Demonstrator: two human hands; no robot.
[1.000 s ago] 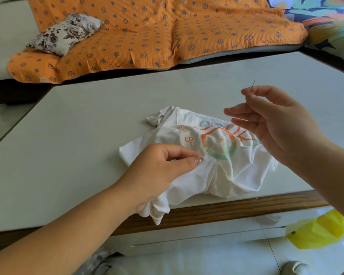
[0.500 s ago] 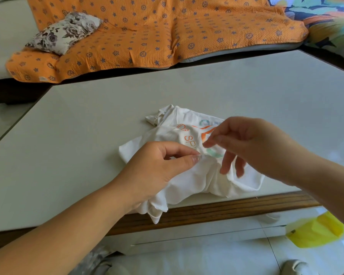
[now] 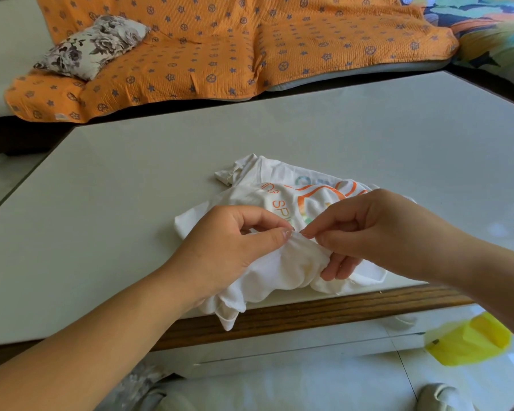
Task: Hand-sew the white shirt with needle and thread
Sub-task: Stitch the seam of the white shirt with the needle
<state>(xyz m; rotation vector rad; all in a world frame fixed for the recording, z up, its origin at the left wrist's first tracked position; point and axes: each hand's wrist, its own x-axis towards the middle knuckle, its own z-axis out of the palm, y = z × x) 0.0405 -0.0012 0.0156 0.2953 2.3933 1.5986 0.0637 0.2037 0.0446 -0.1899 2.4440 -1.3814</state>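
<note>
White shirt (image 3: pixel 282 265), crumpled with its orange print upward, lying on the table (image 3: pixel 131 232) with 1 corner hanging over the near wooden edge. The left hand (image 3: pixel 226 247) pinches a raised fold of the shirt between thumb and forefinger. The right hand (image 3: pixel 377 232) meets that fold from the shirt's right side, thumb and forefinger closed fingertip to fingertip against the left, while its lower fingers tuck under the cloth. The pinch is judged to hold the needle, which is too fine to resolve here, so its long axis cannot be told; the thread is likewise unseen. The fold lies directly between the 2 hands and touches both, so the next stitch is judged to run leftward from the right hand. Beyond the shirt stands a sofa under an orange patterned cover (image 3: pixel 220 54) with 1 floral cushion (image 3: pixel 92 46). Below and right of the shirt, a yellow object (image 3: pixel 469 342) lies on the pale floor.
</note>
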